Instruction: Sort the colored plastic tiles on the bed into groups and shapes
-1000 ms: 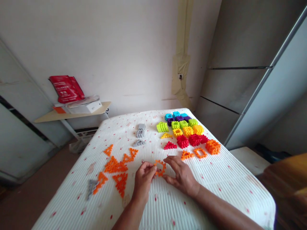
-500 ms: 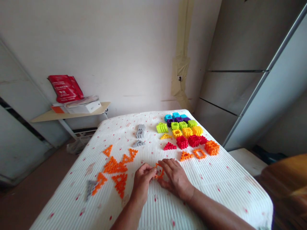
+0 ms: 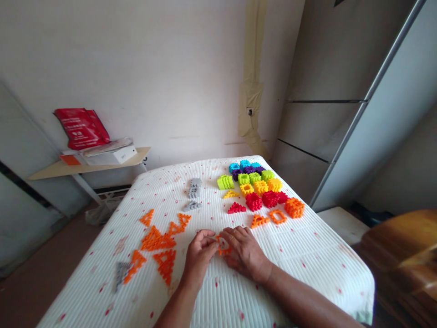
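An orange open-frame interlocking building piece [image 3: 223,250] is between my hands, low over the cloth; my fingers partly cover it. My left hand [image 3: 200,251] pinches its left edge with thumb and forefinger. From the other side my right hand [image 3: 245,251] grips it, fingers bent over the top. Left of my hands lie several flat orange triangle pieces, one of them a lattice triangle [image 3: 165,265]. A grey triangle piece [image 3: 122,274] touches an orange triangle [image 3: 135,265]. Beyond my right hand are an orange square frame [image 3: 277,217] and another orange triangle [image 3: 259,221].
Rows of stacked pieces stand at the back right: orange [image 3: 294,207], red [image 3: 253,201], yellow [image 3: 261,187], green [image 3: 226,182], purple and blue. Grey pieces [image 3: 195,187] lie farther back. A side table [image 3: 136,157] at left bears a box and a red bag [image 3: 81,128].
The view has swung slightly right, so everything sits farther left. The orange frame piece has turned a little between my hands, and my left fingertips have shifted along its edge.
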### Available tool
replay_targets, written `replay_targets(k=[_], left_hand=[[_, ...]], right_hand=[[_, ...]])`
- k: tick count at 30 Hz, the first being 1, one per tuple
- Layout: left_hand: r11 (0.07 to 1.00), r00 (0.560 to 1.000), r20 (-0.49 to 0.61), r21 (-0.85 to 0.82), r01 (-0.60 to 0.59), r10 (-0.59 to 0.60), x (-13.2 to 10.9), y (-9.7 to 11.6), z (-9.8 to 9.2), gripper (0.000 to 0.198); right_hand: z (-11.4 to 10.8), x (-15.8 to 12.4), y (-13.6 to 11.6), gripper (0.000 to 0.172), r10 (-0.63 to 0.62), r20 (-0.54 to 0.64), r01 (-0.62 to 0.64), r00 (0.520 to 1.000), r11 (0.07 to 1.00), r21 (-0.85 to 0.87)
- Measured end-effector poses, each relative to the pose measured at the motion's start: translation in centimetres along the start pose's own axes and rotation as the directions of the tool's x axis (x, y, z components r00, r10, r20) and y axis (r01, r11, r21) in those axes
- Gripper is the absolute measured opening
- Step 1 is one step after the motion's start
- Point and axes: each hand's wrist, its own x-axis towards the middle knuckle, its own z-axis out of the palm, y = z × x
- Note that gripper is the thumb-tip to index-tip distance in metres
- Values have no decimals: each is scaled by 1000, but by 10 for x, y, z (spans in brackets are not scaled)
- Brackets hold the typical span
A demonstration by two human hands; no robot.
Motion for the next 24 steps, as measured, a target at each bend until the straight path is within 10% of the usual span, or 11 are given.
replay_targets(k=[24], left_hand=[[999,998,60,44,-6,3,-1,-6,-1,35]], right_hand=[[-15,-17,16,51,148,-157,-117,976,974,192]])
